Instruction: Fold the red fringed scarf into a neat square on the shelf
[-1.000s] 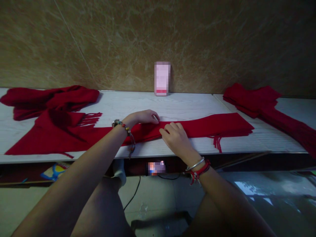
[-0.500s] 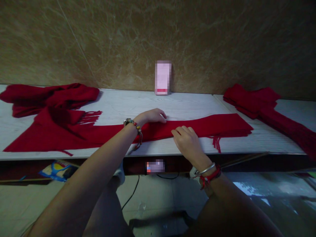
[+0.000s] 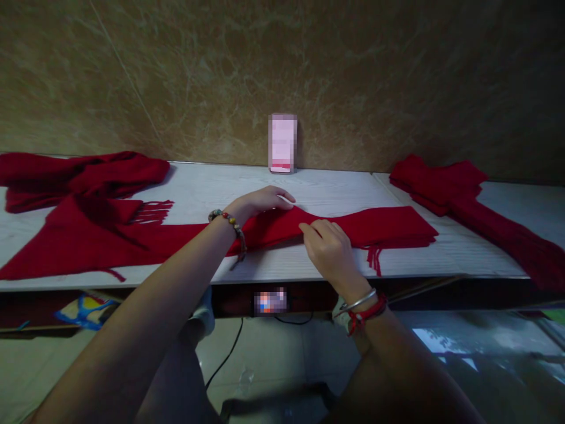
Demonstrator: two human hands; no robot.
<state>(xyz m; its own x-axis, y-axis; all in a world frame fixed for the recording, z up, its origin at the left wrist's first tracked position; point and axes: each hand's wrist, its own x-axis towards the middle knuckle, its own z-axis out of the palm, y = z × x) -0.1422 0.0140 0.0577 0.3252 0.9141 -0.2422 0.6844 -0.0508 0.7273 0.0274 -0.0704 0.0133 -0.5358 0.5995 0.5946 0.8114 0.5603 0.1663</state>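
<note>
A long red scarf [image 3: 384,225] lies folded lengthwise along the white table, with fringe showing under its near right edge. My left hand [image 3: 265,199] is at the far edge of its middle, fingers closed on the cloth, which rises a little there. Closer to me and further right, my right hand [image 3: 326,241] pinches the near edge with curled fingers. Between the two hands the fabric lifts slightly off the surface. At the left, the scarf spreads into a wide, loosely folded part with a fringed end. My left fingertips are partly hidden.
Another crumpled red scarf [image 3: 88,176] lies at the back left, and a folded red scarf [image 3: 441,185] at the right. A blurred phone [image 3: 282,144] leans against the marbled wall [image 3: 212,70]. Under the white tabletop [image 3: 212,182] a shelf holds a blue-and-white packet [image 3: 83,311].
Both hands have raised the middle of the scarf slightly, its far edge now peaking by my left hand. The whole view has shifted a little, moving things leftward.
</note>
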